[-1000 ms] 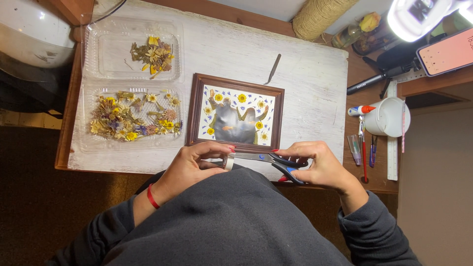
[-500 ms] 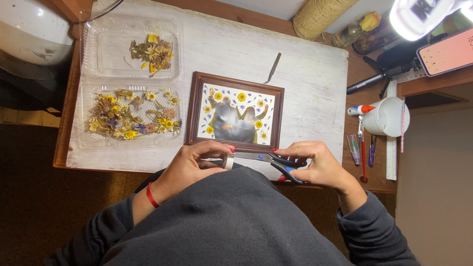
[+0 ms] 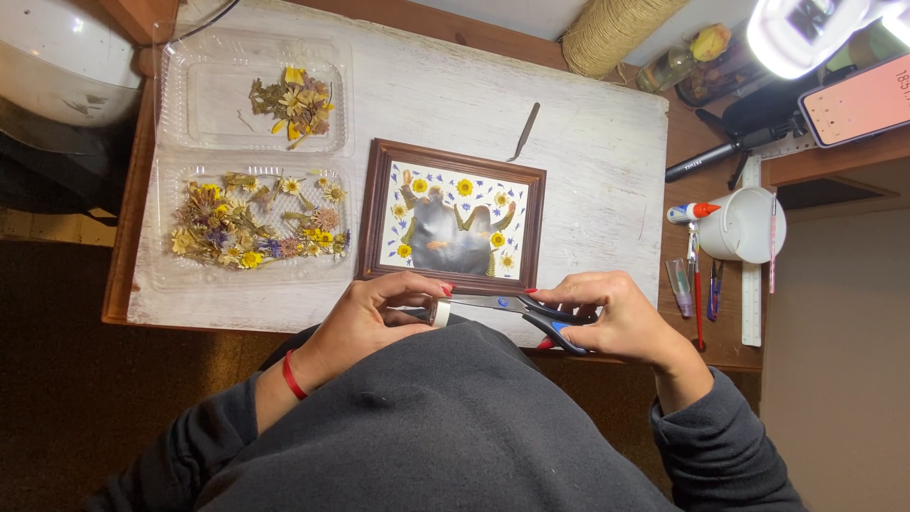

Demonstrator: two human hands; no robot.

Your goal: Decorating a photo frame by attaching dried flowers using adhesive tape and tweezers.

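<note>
My left hand [image 3: 374, 318] grips a small white roll of tape [image 3: 439, 312] at the near edge of the white board [image 3: 588, 161]. My right hand [image 3: 611, 318] holds black-and-blue scissors [image 3: 517, 310] by the handles, blades pointing left at the roll. Just beyond both hands lies a dark wooden picture frame [image 3: 451, 216] with a photo ringed by pressed yellow and blue flowers.
Two clear plastic trays of dried flowers [image 3: 254, 226] [image 3: 289, 100] lie at the left. A thin metal tool [image 3: 524, 131] rests past the frame. At the right stand a white cup [image 3: 742, 225], a glue tube [image 3: 692, 211], pens [image 3: 699, 294], a ruler [image 3: 751, 256], a twine spool [image 3: 611, 33] and a phone [image 3: 858, 100].
Both hands stay at the board's near edge with the tape and scissors; the view has shifted slightly. No object has visibly moved.
</note>
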